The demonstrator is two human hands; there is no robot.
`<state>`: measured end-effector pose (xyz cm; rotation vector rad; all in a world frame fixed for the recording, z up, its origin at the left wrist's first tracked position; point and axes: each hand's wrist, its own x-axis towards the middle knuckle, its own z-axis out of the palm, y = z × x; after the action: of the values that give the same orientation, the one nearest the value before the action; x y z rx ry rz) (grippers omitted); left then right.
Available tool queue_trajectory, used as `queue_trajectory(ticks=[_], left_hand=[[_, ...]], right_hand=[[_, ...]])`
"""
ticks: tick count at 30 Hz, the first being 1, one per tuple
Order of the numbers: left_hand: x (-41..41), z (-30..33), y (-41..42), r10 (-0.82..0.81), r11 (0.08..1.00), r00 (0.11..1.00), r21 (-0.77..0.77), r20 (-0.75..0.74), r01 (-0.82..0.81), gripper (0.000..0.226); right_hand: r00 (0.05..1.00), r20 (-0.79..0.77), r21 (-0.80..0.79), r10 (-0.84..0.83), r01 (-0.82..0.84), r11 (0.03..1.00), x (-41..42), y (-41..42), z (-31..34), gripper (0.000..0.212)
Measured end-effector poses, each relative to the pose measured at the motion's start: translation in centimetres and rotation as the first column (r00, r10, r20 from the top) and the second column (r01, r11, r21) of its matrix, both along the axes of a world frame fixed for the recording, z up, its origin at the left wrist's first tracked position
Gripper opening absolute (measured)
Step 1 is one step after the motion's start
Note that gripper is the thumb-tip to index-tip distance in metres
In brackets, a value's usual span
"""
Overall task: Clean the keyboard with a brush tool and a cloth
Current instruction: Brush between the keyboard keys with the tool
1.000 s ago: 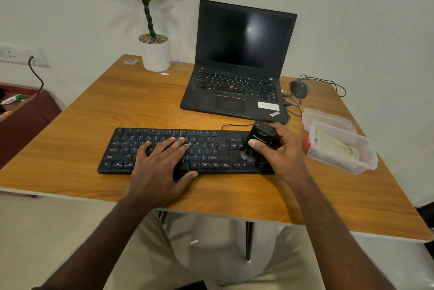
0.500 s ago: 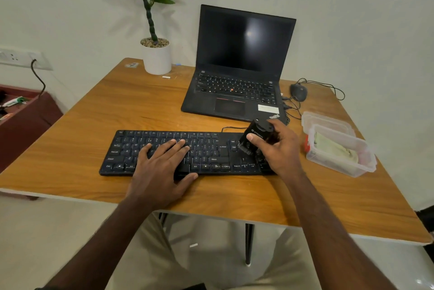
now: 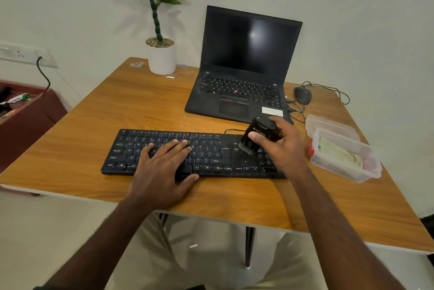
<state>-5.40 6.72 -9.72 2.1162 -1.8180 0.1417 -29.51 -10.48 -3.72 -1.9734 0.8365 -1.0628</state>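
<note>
A: What had shifted since a second earlier?

B: The brush tool had travelled from the near rows of the number pad up toward the far rows, while the flat hand had not budged.

A: Start nearest. How did the hands sit?

B: The left hand lay flat with straight fingers across the middle of the keyboard, pinning it to the table. The right hand was clamped round the brush tool, bristles angled down at the right-hand keys.

A: So what did that mean for the job?

B: Brushing looked under way on the right end only; the left keys seemed still to do. The cloth sat unused in the clear container, just right of the keyboard. Beyond stood the laptop.
</note>
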Motion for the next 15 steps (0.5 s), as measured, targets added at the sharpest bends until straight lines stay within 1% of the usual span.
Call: queue_trajectory(ticks=[3, 6, 8, 10, 13, 15], left_hand=[[1.3, -0.1, 0.3, -0.009, 1.000, 1.000, 0.007, -0.005, 0.009, 0.080], [2.3, 0.1, 0.6, -0.026, 1.000, 1.000, 0.002, -0.013, 0.026, 0.080], [1.7, 0.5, 0.4, -0.003, 1.000, 1.000, 0.004, 0.013, 0.003, 0.080], [-0.1, 1.0, -0.3, 0.013, 1.000, 0.999, 0.000, 0.043, -0.013, 0.081], [-4.5, 1.2, -2.2, -0.020, 1.000, 0.997, 0.007, 0.068, 0.020, 0.091], [-7.0, 0.8, -3.7, -0.044, 0.999, 0.997, 0.026, 0.063, 0.042, 0.091]], right_hand=[[0.999, 0.039, -0.015, -0.017, 0.017, 1.000, -0.9, 0.3, 0.1, 0.029], [0.998, 0.041, 0.021, 0.044, -0.045, 0.999, -1.1, 0.8, 0.0, 0.027], [0.996, 0.038, 0.044, 0.081, -0.082, 0.996, -0.5, 0.9, -0.4, 0.029], [0.995, 0.021, 0.037, 0.099, -0.100, 0.994, 0.3, 0.9, -0.9, 0.033], [0.992, 0.017, 0.028, 0.124, -0.125, 0.992, 0.9, 1.0, -1.0, 0.034], [0.990, -0.012, 0.011, 0.139, -0.139, 0.990, 0.5, 0.9, -0.9, 0.034]])
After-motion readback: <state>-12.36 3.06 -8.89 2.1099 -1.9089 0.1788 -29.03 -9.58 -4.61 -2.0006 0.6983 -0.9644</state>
